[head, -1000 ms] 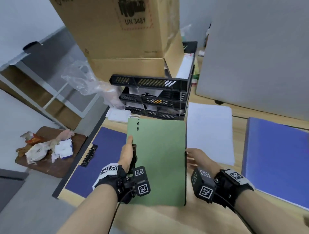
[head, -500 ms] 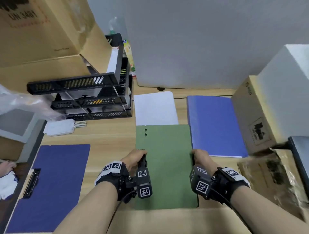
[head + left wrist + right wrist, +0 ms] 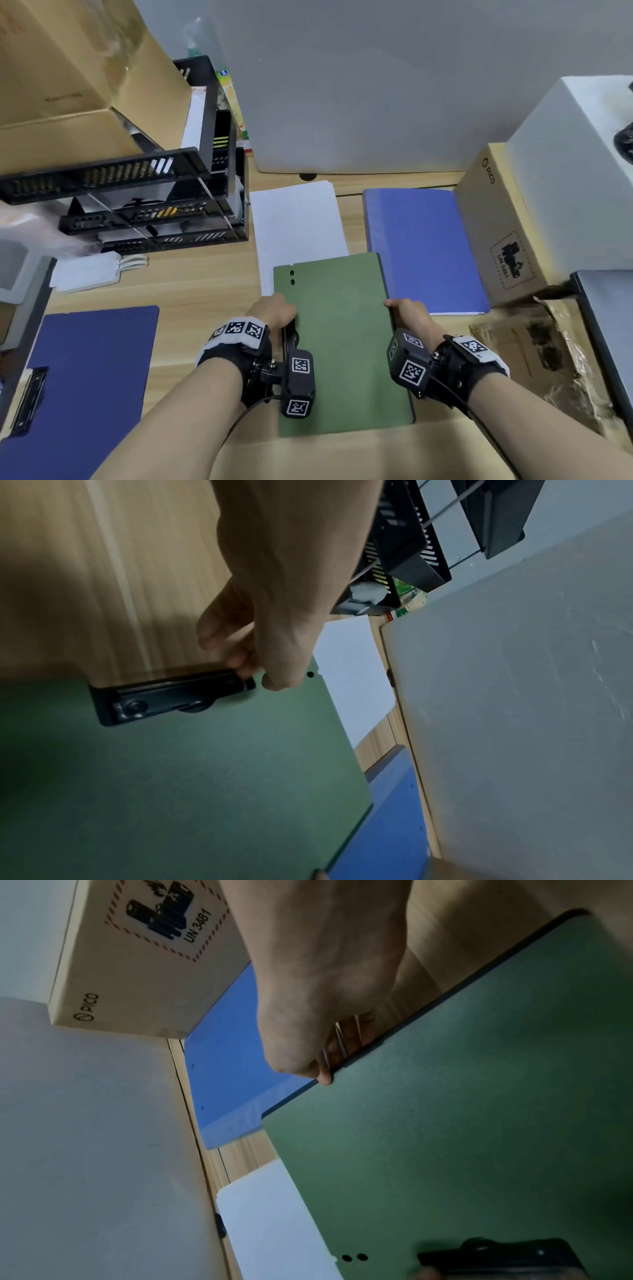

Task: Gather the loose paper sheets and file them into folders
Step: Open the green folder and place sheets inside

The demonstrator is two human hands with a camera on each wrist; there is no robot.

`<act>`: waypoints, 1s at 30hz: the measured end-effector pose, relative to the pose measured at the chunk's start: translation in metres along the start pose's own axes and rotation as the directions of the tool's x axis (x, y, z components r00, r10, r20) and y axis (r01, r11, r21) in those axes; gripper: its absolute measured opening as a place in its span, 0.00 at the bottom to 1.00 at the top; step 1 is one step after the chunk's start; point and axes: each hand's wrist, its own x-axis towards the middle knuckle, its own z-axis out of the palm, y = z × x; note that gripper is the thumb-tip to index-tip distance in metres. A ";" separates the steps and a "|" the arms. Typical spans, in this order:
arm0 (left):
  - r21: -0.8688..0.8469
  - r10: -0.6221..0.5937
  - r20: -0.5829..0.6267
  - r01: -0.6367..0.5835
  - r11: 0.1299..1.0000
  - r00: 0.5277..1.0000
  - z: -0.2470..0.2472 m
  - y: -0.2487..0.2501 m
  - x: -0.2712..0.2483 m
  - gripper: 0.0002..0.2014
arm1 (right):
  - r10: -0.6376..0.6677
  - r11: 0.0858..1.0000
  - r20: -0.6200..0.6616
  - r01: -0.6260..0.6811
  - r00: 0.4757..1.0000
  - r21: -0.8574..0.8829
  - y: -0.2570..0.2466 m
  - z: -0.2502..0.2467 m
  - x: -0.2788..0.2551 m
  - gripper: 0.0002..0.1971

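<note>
Legibly, the cardboard box (image 3: 500, 226) beyond the right hand (image 3: 409, 317) reads "PICO" and "UN 3481". Both hands grip the green folder (image 3: 342, 342) between them: left hand (image 3: 274, 311) fingers curled at its black clip (image 3: 171, 696), right pinching the opposite edge.

Office workspace, wooden bench (image 3: 191, 281), stacked black letter trays (image 3: 137, 202), blue folder (image 3: 421, 246), clipboard (image 3: 85, 377), white paper (image 3: 294, 222), cardboard boxes (image 3: 493, 229), grey partition (image 3: 359, 85)

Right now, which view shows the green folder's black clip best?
The left wrist view: the black clip lies full length along the green folder, the left hand at its end. The head view mostly hides it; the right wrist view shows one dark corner.
</note>
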 end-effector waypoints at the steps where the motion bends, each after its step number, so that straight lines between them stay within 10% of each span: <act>1: 0.007 0.021 -0.010 -0.021 1.000 1.000 -0.001 0.006 0.002 0.17 | -0.002 1.000 -0.001 0.002 1.000 -0.006 0.001 0.000 0.001 0.11; 6: -0.179 0.220 -0.017 -0.219 0.959 0.975 0.006 0.035 0.021 0.09 | 0.011 0.998 0.032 -0.009 0.999 -0.064 0.007 -0.002 -0.001 0.13; 17: -0.294 0.393 0.026 -0.369 0.882 0.919 0.009 0.072 0.053 0.40 | -0.001 1.000 0.091 0.003 0.996 -0.015 0.009 -0.004 0.003 0.12; 30: -0.392 0.291 0.019 -0.261 0.882 0.956 0.014 0.085 0.072 0.10 | 0.007 0.994 0.078 -0.015 0.997 0.104 0.006 0.000 0.012 0.08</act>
